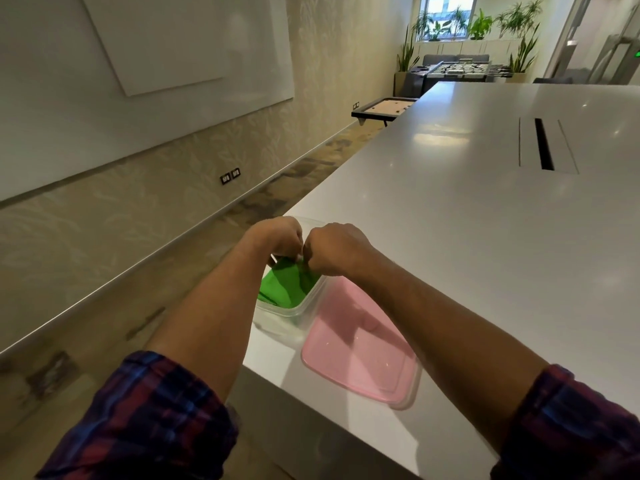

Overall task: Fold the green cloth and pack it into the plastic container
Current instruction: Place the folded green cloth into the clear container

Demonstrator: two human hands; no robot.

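Two hands meet over a clear container (294, 311) at the corner of a white surface (467, 209), the left hand (277, 237) and right hand (332, 249) knuckle to knuckle, fingers curled down and pinched on the far edge of the green cloth (289, 285) lying inside it; a pink lid (360, 344) rests just beside the container, plaid sleeves (145, 420) rolled up
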